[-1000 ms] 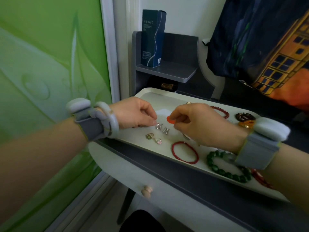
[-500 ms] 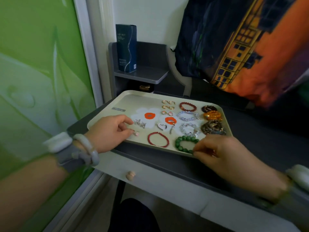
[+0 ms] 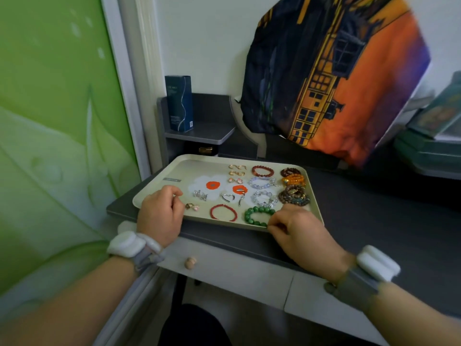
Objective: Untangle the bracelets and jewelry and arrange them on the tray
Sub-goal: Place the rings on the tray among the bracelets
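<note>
Desk (image 3: 361, 221), dark matte top | tray (image 3: 174, 168), cream, rounded rectangle, on desk, jewelry spread in rows | green bracelet (image 3: 257, 215), glossy round beads, near edge | red bracelet (image 3: 222, 213), thin ring | left hand (image 3: 159, 216) loosely curled, resting on tray's near-left rim | right hand (image 3: 296, 228) curled at near rim beside green beads, grip unclear.

— Where's the camera sitting?
— On the person's head, the only view, wide-angle, looking forward and down over the desk (image 3: 374, 221).
— Close in?
— Fairly near: both forearms reach in from the near edge, the tray (image 3: 174, 171) mid-frame, the wall at the far side.
</note>
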Demonstrator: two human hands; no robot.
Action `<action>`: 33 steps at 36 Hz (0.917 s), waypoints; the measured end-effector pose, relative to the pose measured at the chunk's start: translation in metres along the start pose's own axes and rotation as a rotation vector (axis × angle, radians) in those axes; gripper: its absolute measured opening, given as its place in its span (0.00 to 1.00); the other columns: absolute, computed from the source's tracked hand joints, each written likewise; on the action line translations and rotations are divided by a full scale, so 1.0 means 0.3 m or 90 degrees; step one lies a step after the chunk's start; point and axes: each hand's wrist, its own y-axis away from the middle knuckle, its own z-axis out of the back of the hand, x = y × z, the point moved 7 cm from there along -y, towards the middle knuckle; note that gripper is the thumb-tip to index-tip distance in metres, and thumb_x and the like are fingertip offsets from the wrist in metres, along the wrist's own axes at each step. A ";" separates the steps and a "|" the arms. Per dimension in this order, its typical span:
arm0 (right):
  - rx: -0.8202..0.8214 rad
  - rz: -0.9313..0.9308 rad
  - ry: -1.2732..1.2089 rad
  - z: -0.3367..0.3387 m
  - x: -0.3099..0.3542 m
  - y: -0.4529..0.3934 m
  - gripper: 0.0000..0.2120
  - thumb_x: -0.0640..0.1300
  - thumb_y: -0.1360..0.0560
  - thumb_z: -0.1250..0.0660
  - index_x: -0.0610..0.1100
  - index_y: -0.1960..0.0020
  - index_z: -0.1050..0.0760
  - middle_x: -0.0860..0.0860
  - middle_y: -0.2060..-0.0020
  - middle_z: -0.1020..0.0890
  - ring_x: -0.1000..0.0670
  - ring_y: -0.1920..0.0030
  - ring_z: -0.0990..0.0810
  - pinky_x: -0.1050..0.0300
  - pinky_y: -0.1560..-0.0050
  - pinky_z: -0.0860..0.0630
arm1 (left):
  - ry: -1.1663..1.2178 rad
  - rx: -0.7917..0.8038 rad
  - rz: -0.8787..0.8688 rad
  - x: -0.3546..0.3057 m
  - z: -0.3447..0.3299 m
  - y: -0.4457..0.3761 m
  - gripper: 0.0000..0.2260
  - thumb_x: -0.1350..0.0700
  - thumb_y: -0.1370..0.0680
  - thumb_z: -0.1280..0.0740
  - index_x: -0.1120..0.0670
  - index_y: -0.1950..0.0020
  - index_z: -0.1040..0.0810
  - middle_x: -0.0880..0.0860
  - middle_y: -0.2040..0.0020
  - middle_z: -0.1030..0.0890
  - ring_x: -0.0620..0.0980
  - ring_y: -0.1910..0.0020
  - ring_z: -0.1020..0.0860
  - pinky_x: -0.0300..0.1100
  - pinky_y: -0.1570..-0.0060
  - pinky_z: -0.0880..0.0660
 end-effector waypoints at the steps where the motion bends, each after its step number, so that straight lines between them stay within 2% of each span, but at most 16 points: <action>1: -0.009 0.000 0.004 0.000 0.003 0.003 0.06 0.42 0.24 0.35 0.43 0.55 0.19 0.50 0.58 0.23 0.51 0.56 0.27 0.59 0.54 0.28 | -0.004 -0.008 -0.001 -0.003 0.005 0.002 0.13 0.56 0.25 0.45 0.60 0.51 0.24 0.56 0.66 0.22 0.58 0.67 0.25 0.49 0.61 0.28; 5: -0.045 0.009 0.052 -0.019 0.020 0.014 0.06 0.43 0.25 0.35 0.43 0.57 0.21 0.49 0.59 0.23 0.49 0.57 0.27 0.57 0.56 0.28 | -0.039 -0.049 0.006 -0.003 0.020 0.008 0.11 0.60 0.23 0.44 0.62 0.51 0.23 0.56 0.67 0.22 0.57 0.69 0.25 0.51 0.55 0.29; 10: -0.143 0.020 0.154 -0.033 0.051 0.038 0.10 0.46 0.27 0.39 0.44 0.65 0.25 0.49 0.66 0.25 0.48 0.66 0.27 0.53 0.67 0.28 | -0.070 -0.072 0.044 0.015 0.023 0.013 0.08 0.64 0.22 0.42 0.63 0.50 0.24 0.58 0.69 0.22 0.58 0.70 0.27 0.53 0.53 0.33; 13: -0.159 0.027 0.188 -0.029 0.060 0.047 0.12 0.47 0.26 0.42 0.45 0.65 0.25 0.49 0.66 0.25 0.47 0.67 0.27 0.52 0.66 0.28 | -0.085 -0.058 0.061 0.017 0.022 0.015 0.07 0.64 0.23 0.42 0.63 0.50 0.25 0.59 0.69 0.22 0.61 0.68 0.25 0.53 0.53 0.35; 17: -0.165 0.037 0.180 -0.034 0.058 0.042 0.12 0.47 0.26 0.42 0.44 0.64 0.25 0.49 0.66 0.25 0.48 0.66 0.27 0.51 0.66 0.27 | -0.096 -0.050 0.073 0.028 0.011 0.013 0.08 0.63 0.22 0.43 0.62 0.48 0.25 0.57 0.68 0.24 0.59 0.67 0.26 0.53 0.52 0.36; 21: -0.183 0.064 0.164 -0.036 0.064 0.049 0.13 0.46 0.25 0.43 0.44 0.64 0.25 0.49 0.66 0.25 0.47 0.66 0.27 0.51 0.67 0.27 | -0.095 -0.062 0.074 0.049 0.004 0.015 0.08 0.64 0.23 0.42 0.63 0.49 0.25 0.61 0.66 0.22 0.64 0.65 0.24 0.54 0.52 0.34; 33: -0.199 0.085 0.173 -0.044 0.067 0.050 0.14 0.46 0.25 0.43 0.43 0.65 0.25 0.49 0.67 0.25 0.48 0.66 0.27 0.54 0.67 0.27 | -0.069 -0.047 0.118 0.058 -0.002 0.016 0.08 0.63 0.21 0.43 0.62 0.45 0.27 0.62 0.61 0.21 0.63 0.58 0.24 0.52 0.46 0.38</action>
